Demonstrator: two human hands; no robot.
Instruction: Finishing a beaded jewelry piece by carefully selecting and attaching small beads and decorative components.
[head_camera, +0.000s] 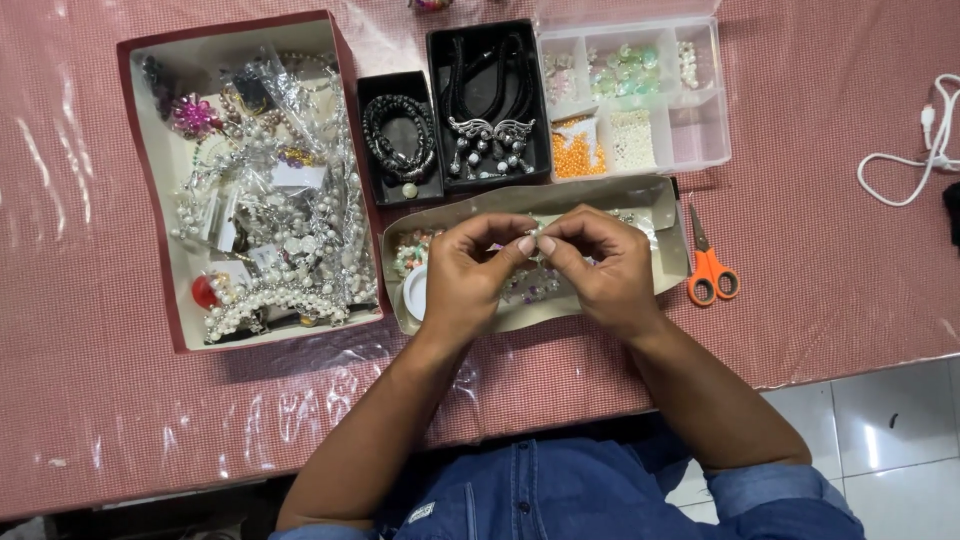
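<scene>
Closest to the head camera are the person's blue denim sleeves, and from them two bare forearms reach out over a table (820, 250) covered in red checked cloth under clear plastic. The left hand (465, 275) and the right hand (600, 270) meet above a shallow beige cardboard tray (660, 205). On each hand the thumb and forefinger are pinched narrowly, tip to tip, around a tiny pale bead (535, 236) held between the two hands; whether a thread runs through it is too small to tell. Loose coloured beads and a white roll of tape (413, 292) lie in the tray beneath the hands.

Just right of the tray lie orange-handled scissors (708, 266). Left of it stands a red-rimmed box (150, 190) heaped with pearl and silver jewellery. Behind the tray are a small black box (400, 135) with a dark braided bracelet, a larger black box (490, 105) with dark cords and silver pendants, and a clear compartment organiser (700, 125) of orange, white and green beads. A white cable (915, 150) curls at the far right edge.
</scene>
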